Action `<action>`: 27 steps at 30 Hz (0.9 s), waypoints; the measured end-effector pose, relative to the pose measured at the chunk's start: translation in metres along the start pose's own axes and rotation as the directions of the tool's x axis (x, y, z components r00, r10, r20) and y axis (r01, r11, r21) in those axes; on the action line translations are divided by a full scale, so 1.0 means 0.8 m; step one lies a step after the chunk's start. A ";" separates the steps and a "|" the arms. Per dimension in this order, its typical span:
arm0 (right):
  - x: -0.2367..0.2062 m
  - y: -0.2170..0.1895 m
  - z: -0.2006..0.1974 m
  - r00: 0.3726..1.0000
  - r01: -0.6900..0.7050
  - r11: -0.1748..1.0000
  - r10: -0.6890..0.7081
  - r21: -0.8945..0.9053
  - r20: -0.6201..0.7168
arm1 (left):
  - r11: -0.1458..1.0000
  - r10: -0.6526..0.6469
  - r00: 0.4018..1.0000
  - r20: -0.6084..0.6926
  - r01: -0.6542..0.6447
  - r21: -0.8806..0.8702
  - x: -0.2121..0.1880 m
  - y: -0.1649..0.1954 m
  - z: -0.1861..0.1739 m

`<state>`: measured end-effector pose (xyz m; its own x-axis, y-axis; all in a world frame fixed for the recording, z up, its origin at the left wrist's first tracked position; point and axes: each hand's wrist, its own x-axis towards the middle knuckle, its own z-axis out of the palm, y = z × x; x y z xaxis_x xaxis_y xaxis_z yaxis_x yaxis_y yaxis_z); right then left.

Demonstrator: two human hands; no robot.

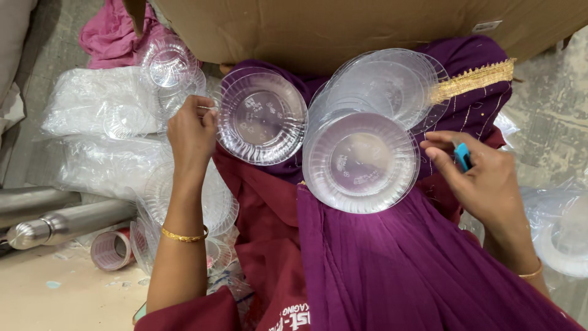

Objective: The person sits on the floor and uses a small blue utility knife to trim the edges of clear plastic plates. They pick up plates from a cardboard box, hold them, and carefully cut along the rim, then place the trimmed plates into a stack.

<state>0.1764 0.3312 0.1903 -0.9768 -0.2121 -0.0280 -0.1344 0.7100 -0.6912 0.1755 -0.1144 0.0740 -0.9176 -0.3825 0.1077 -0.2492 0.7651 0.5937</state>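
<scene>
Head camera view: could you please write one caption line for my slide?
Left hand grips a clear plastic plate; right hand holds a small blue tool beside a plate stack.

We see clear, ribbed-rim plastic plates [359, 160] over deep purple pleated fabric [392, 263] edged with gold braid [471, 80]. Maroon cloth [263, 227] sits beside it, pink cloth [110, 37] up top. Our right hand [484, 181] shows a bright blue tool [462, 155]; our left wrist wears a gold bangle [184, 236]. Brown cardboard [343, 24], a silver steel bottle [67, 222].
</scene>
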 end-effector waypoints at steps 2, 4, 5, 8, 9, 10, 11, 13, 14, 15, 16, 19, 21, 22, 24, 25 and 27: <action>0.001 -0.001 -0.001 0.999 -0.029 0.999 0.030 0.021 -0.042 | 0.995 -0.038 0.999 -0.019 0.037 -0.088 0.001 0.004 -0.010; 0.002 0.000 -0.004 0.998 -0.017 1.000 0.017 0.006 -0.053 | 0.987 -0.048 0.998 -0.047 0.040 -0.155 0.002 0.012 -0.021; 0.002 0.000 -0.005 0.998 -0.011 1.000 0.011 -0.001 -0.057 | 0.984 -0.038 0.997 -0.071 0.025 -0.177 0.003 0.017 -0.027; 0.001 0.001 -0.007 0.997 -0.034 0.999 0.032 -0.023 -0.075 | 0.953 -0.032 0.995 -0.090 0.003 -0.302 0.007 0.034 -0.053; 0.001 0.001 -0.008 0.997 -0.027 0.999 0.025 -0.023 -0.079 | 0.936 -0.033 0.996 -0.088 0.000 -0.352 0.008 0.041 -0.062; 0.002 0.000 -0.008 0.996 -0.021 1.000 0.019 -0.022 -0.083 | 0.907 -0.037 0.997 -0.068 0.005 -0.422 0.007 0.049 -0.070; 0.002 -0.001 -0.008 0.996 -0.016 1.000 0.013 -0.022 -0.089 | 0.872 -0.037 0.998 -0.047 0.009 -0.489 0.006 0.059 -0.075; 0.004 -0.005 -0.007 0.997 -0.022 0.997 0.028 0.080 -0.074 | 0.813 0.002 1.000 -0.013 -0.009 -0.583 0.001 0.080 -0.081; 0.005 -0.008 -0.006 0.997 -0.027 0.991 0.036 0.131 -0.066 | 0.792 0.039 0.999 -0.001 -0.031 -0.610 -0.004 0.092 -0.083; 0.007 -0.011 -0.006 0.999 -0.006 0.982 0.016 0.189 -0.048 | 0.769 0.076 0.997 0.010 -0.052 -0.637 -0.009 0.104 -0.084; 0.008 -0.015 -0.004 0.999 0.013 0.969 -0.005 0.247 -0.032 | 0.744 0.104 0.994 0.032 -0.057 -0.666 -0.015 0.116 -0.084; 0.010 -0.031 0.001 1.000 -0.013 0.938 0.009 0.347 0.013 | 0.695 0.175 0.980 0.096 -0.054 -0.717 -0.032 0.152 -0.085; 0.010 -0.042 0.005 0.999 -0.039 0.914 0.026 0.403 0.039 | 0.701 0.198 0.970 0.143 -0.038 -0.712 -0.044 0.172 -0.086; 0.010 -0.048 0.006 0.999 -0.043 0.898 0.023 0.438 0.049 | 0.686 0.213 0.962 0.170 -0.023 -0.727 -0.049 0.181 -0.087; 0.012 -0.056 0.008 0.998 -0.052 0.882 0.028 0.468 0.059 | 0.656 0.246 0.944 0.219 0.004 -0.755 -0.055 0.194 -0.087; 0.011 -0.059 0.008 0.998 -0.060 0.884 0.037 0.463 0.060 | 0.653 0.251 0.938 0.241 0.020 -0.757 -0.056 0.199 -0.087; 0.011 -0.063 0.008 0.996 -0.089 0.879 0.071 0.468 0.056 | 0.649 0.258 0.922 0.287 0.055 -0.759 -0.059 0.204 -0.086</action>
<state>0.1757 0.2894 0.2198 -0.9730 -0.1988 -0.1176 0.0467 0.3294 -0.9431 0.1997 -0.0069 0.2209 -0.9997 -0.0064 0.0234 0.0228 0.0820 0.9964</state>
